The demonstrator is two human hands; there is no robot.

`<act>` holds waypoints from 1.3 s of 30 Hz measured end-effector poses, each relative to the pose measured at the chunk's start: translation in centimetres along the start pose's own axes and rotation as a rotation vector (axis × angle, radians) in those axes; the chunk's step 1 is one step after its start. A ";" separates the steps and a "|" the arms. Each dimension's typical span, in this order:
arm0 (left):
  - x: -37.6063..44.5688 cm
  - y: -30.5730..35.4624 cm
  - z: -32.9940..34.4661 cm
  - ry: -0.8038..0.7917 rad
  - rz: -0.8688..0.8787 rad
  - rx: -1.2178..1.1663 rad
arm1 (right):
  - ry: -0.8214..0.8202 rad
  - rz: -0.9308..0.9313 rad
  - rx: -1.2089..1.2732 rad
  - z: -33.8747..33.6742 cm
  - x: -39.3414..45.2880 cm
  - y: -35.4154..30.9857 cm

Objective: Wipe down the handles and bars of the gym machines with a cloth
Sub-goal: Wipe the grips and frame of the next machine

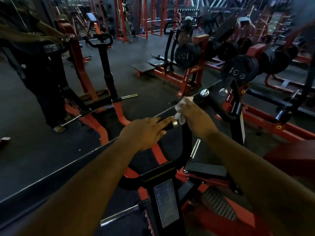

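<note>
A black machine handle (167, 124) with a silver end ring runs across the middle of the view. My left hand (146, 132) lies over its left part, fingers curled on the grip. My right hand (196, 119) holds a crumpled white cloth (181, 108) against the bar just right of the ring. A second black bar with a chrome cap (204, 93) rises beyond my right hand.
A mirror wall (68, 99) stands straight ahead and reflects me and the orange machine frame. Black weight plates (238, 68) hang on pegs at the right. An orange base (265, 121) and a black pad (206, 169) lie below my arms.
</note>
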State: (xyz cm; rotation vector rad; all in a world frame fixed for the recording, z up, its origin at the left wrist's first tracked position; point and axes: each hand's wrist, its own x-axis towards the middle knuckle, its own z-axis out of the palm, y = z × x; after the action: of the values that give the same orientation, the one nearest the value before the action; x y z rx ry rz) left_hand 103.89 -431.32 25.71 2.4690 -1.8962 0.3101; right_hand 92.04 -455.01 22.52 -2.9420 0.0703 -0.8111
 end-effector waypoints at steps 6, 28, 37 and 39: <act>0.1 0.1 -0.1 0.005 -0.002 -0.020 | -0.156 -0.288 -0.142 2.3 -6.8 -1.2; -0.2 0.3 -0.5 -0.003 -0.014 -0.002 | 0.435 0.378 0.294 -3.9 -1.7 -2.6; 0.0 0.2 -0.3 -0.007 -0.019 0.008 | 0.042 0.615 0.476 -2.6 5.3 -1.0; 0.0 0.2 -0.4 -0.001 -0.017 -0.001 | 0.094 0.828 0.838 -2.3 5.3 -0.3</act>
State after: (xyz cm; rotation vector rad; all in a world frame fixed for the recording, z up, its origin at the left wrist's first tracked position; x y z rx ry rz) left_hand 103.64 -431.35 26.07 2.4833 -1.8749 0.3067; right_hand 95.41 -455.24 27.20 -1.8255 0.6997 -0.6107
